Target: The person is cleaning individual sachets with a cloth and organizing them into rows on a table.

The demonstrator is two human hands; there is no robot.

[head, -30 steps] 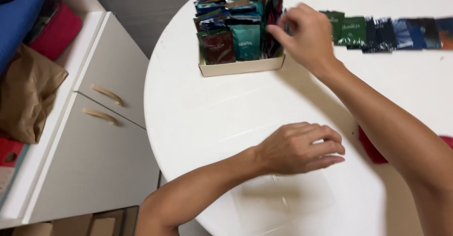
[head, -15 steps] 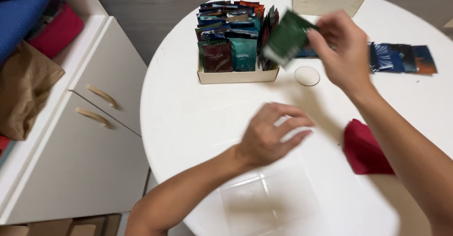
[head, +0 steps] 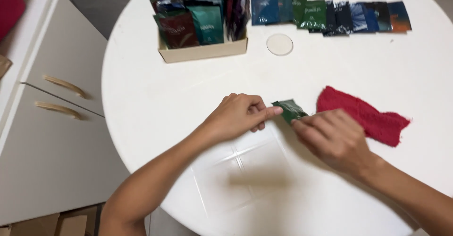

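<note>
Where the round white table (head: 155,99) filled the view, seen largest. Next in size, a cardboard box (head: 203,52) of upright foil packets at the far edge, with a row of packets (head: 330,15) laid flat to its right and a small clear disc (head: 280,44) between. Nearer, a red cloth (head: 363,114) just right of the hands. Smallest, a dark green packet (head: 290,109) above mid-table, pinched narrow from both ends by left hand (head: 238,115) and right hand (head: 332,137).
</note>
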